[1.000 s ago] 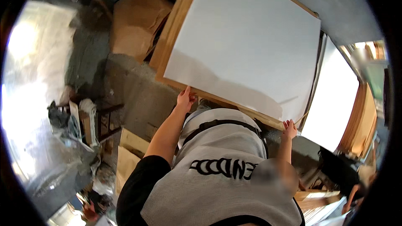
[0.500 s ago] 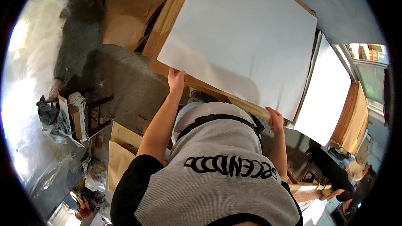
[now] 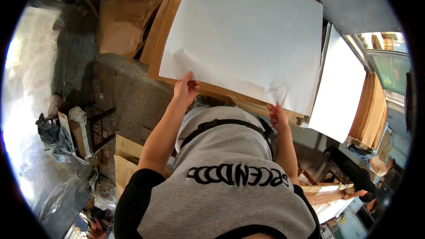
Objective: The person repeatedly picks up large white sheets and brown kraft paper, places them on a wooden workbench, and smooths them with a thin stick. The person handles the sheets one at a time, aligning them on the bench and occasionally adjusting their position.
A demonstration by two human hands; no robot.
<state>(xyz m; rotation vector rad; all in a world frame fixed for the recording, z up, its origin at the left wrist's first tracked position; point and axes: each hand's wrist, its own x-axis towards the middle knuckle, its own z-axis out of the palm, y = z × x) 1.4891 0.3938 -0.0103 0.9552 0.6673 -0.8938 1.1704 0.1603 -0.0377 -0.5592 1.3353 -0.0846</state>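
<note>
A large white sheet (image 3: 248, 31) lies over a stack of brown boards (image 3: 152, 55), with its near edge toward me. At the left part of that edge, my left hand (image 3: 185, 89) is closed, fingertips pinching the sheet. My right hand (image 3: 279, 117) pinches the same edge farther right, its other fingers curled. Beside both hands the sheet buckles in small folds. The thumbs' exact hold is partly hidden.
A second white-topped stack (image 3: 338, 84) stands to the right, near a window (image 3: 389, 73). Brown cardboard (image 3: 128, 20) lies at the far left. A stool with rags (image 3: 75, 135) is at left. Another person (image 3: 354, 177) works at lower right.
Both hands have shifted along the sheet's near edge, the right one leftward. The sheet now buckles near the fingers where it lay smoother. The whole view has moved slightly.
</note>
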